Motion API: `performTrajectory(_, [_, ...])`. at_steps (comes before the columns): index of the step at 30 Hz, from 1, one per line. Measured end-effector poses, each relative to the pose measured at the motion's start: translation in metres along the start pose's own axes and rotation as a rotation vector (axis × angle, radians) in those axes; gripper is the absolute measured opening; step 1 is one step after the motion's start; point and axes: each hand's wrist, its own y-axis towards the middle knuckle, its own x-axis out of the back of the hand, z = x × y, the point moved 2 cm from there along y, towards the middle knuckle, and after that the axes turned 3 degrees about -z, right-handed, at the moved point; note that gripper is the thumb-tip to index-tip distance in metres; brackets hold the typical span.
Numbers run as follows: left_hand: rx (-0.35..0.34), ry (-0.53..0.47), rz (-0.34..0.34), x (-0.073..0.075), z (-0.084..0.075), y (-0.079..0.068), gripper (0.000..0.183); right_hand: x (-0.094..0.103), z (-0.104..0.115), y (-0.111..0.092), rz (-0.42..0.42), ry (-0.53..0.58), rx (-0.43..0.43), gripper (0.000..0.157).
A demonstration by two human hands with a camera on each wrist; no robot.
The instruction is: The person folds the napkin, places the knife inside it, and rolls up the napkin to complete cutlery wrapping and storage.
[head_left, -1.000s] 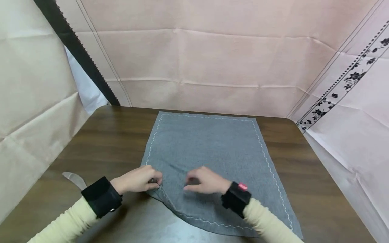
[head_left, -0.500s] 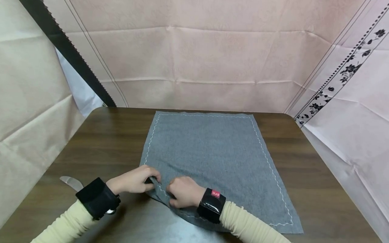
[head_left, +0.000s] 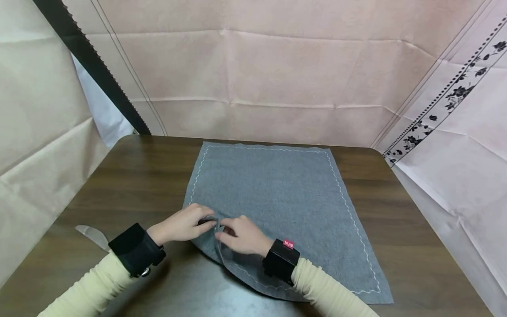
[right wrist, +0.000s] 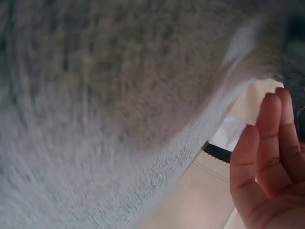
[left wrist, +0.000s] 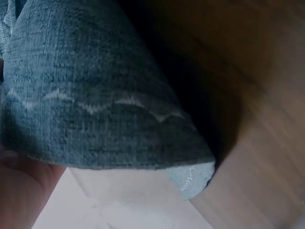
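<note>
A blue-grey cloth (head_left: 269, 189) with a wavy white stitched border lies on the table, its near left part raised and folded. My left hand (head_left: 188, 223) pinches the cloth's near left edge between thumb and fingers. Close in the left wrist view, the lifted cloth (left wrist: 95, 81) hangs with its stitching showing; part of the left hand (left wrist: 24, 191) is at the lower left. My right hand (head_left: 245, 235) is right beside that raised edge, its fingertips close to the left hand's. In the right wrist view, the right hand's fingers (right wrist: 269, 138) are extended, with the cloth (right wrist: 119, 119) alongside.
A pale, curved blade-like piece (head_left: 93, 236) lies on the brown wooden table (head_left: 150, 176) by my left wristband, partly hidden by it. Behind the table hangs a creased pinkish sheet (head_left: 277, 70), with more sheeting at both sides.
My right hand has moved left to beside the left hand, and its fingers have opened from a curled shape. The left hand has shifted slightly right and away, raising the cloth's edge.
</note>
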Motion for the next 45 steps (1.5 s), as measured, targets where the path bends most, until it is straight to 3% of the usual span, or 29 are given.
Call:
performTrajectory(8, [0.005, 0.0, -0.028, -0.003, -0.003, 0.006, 0.027, 0.01, -0.004, -0.001, -0.12, 0.007, -0.013, 0.019])
performTrajectory(14, [0.046, 0.04, -0.06, 0.0, -0.005, 0.009, 0.005, 0.019, -0.014, -0.003, -0.176, -0.065, -0.048, 0.022])
performTrajectory(22, [0.118, 0.129, -0.14, 0.0, -0.004, 0.006, 0.049, 0.045, -0.033, -0.009, -0.277, -0.106, -0.088, 0.006])
performTrajectory(27, [0.072, 0.246, -0.185, -0.003, -0.01, 0.007, 0.05, 0.061, -0.047, -0.014, -0.343, -0.154, -0.181, 0.009])
performTrajectory(31, [0.025, 0.269, -0.136, -0.013, -0.016, 0.007, 0.039, 0.07, -0.056, -0.016, -0.369, -0.072, -0.344, 0.019])
performTrajectory(35, [0.007, 0.29, -0.034, -0.024, -0.022, 0.009, 0.031, 0.079, -0.061, -0.018, -0.413, 0.068, -0.523, 0.023])
performTrajectory(38, [0.006, 0.317, 0.045, -0.032, -0.026, 0.009, 0.03, 0.085, -0.065, -0.021, -0.444, 0.143, -0.603, 0.023])
performTrajectory(42, [0.006, 0.327, 0.098, -0.037, -0.029, 0.011, 0.035, 0.094, -0.071, -0.025, -0.476, 0.115, -0.593, 0.014])
performTrajectory(45, [0.024, 0.347, 0.137, -0.04, -0.03, 0.014, 0.04, 0.101, -0.076, -0.028, -0.498, 0.023, -0.549, 0.015])
